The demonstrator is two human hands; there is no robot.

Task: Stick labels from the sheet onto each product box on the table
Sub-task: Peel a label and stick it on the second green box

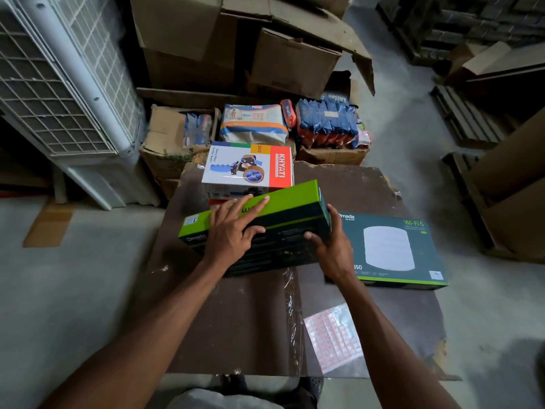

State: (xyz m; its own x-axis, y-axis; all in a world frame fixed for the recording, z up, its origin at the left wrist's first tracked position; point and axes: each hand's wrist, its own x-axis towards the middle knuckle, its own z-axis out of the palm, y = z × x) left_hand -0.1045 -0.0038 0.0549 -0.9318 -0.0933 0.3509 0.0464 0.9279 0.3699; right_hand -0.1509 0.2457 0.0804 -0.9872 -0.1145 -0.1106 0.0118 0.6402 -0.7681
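Both my hands hold a long dark box with a green top face [292, 199], tilted over the middle of the brown table [241, 320]. My left hand [233, 231] lies across its green top and front face, thumb curled against the front. My right hand [330, 246] grips the box's right end, thumb on the front. A dark green Wi-Fi box [392, 249] lies flat to the right. A white and red Khyati box [247, 168] stands behind. The label sheet [333, 338], pink-edged labels on a clear backing, lies near the table's front right.
Behind the table sit cardboard cartons [236, 48], blue packets [327, 122] and a diaper pack [253, 119]. A white grilled appliance [65, 84] stands at the left. More cardboard and pallets [501, 172] lie on the grey floor at the right.
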